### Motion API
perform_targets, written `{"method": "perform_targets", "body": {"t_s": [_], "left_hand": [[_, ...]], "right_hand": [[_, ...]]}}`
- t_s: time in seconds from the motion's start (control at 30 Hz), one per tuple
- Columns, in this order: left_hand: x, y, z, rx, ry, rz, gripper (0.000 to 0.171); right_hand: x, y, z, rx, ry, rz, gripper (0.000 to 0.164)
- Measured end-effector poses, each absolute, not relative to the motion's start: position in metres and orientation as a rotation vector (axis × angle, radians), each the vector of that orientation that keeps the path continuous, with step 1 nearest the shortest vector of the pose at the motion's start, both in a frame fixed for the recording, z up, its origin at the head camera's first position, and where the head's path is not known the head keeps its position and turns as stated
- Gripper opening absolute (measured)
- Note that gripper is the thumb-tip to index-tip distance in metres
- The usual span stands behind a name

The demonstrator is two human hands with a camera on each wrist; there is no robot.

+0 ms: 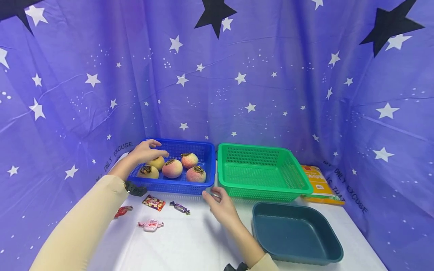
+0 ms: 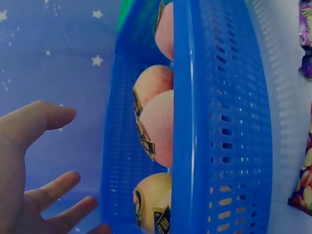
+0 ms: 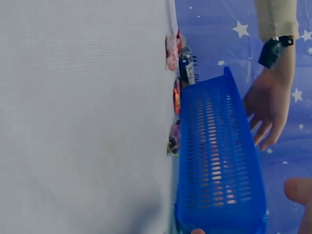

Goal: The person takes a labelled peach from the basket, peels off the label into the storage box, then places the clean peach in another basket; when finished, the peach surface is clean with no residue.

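Observation:
Several peaches [image 1: 172, 168] with dark, gold-patterned stickers, some pinkish and some yellower, sit in a blue perforated basket [image 1: 169, 186] at the back left. Over the basket's left part hovers my left hand [image 1: 145, 152], its fingers loosely spread and nothing in them. The left wrist view shows its thumb and fingers apart, with peaches [image 2: 158, 124] beyond. My right hand [image 1: 222, 206] is at the basket's front right corner, fingers loosely bent and holding nothing. In the right wrist view its thumb and one fingertip appear beside the basket [image 3: 214, 151].
Right of the blue basket stands a green basket [image 1: 261, 190], with a yellow-orange packet [image 1: 320, 184] beyond it. A dark teal tray [image 1: 291, 233] is at the front right. Wrapped candies lie before the blue basket: purple [image 1: 180, 207], pink [image 1: 150, 225], red [image 1: 123, 211] and a patterned packet [image 1: 154, 202].

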State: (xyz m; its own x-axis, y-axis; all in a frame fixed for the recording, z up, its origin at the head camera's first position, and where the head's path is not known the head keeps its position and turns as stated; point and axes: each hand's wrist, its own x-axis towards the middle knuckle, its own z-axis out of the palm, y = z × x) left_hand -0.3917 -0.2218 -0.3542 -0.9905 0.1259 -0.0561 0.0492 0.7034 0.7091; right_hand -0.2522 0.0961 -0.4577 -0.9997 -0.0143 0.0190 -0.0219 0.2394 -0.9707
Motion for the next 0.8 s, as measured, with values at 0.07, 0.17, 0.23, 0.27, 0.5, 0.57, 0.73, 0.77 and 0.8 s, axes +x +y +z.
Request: {"method": "perform_targets", "body": {"t_s": [0.07,0.17,0.23,0.27,0.5,0.57,0.73,0.77,0.8], "left_hand": [[-0.399,-0.222,-0.356,0.116,2.771,1.170,0.088],[-0.408,-0.225,-0.361,0.058,2.720,1.190,0.095],[-0.413,-0.226,-0.365,0.021,2.694,1.207,0.098],[-0.414,-0.227,-0.367,0.007,2.685,1.213,0.099],[-0.422,-0.226,-0.377,-0.097,2.652,1.252,0.092],[-0.424,-0.225,-0.379,-0.126,2.642,1.245,0.088],[-0.427,-0.222,-0.381,-0.231,2.625,1.225,0.097],[-0.426,-0.221,-0.381,-0.253,2.623,1.229,0.099],[-0.426,-0.220,-0.381,-0.273,2.623,1.234,0.100]], "right_hand": [[-0.257,0.093,-0.461,-0.007,-2.427,1.949,0.077],[-0.263,0.088,-0.466,-0.044,-2.366,1.984,0.075],[-0.266,0.085,-0.468,-0.067,-2.339,2.005,0.075],[-0.268,0.083,-0.469,-0.080,-2.321,2.025,0.075],[-0.273,0.073,-0.469,-0.124,-2.212,2.082,0.075],[-0.274,0.071,-0.469,-0.132,-2.186,2.085,0.074],[-0.276,0.069,-0.472,-0.187,-2.147,2.097,0.080],[-0.277,0.069,-0.473,-0.198,-2.147,2.093,0.081],[-0.278,0.069,-0.474,-0.208,-2.146,2.090,0.082]]}}
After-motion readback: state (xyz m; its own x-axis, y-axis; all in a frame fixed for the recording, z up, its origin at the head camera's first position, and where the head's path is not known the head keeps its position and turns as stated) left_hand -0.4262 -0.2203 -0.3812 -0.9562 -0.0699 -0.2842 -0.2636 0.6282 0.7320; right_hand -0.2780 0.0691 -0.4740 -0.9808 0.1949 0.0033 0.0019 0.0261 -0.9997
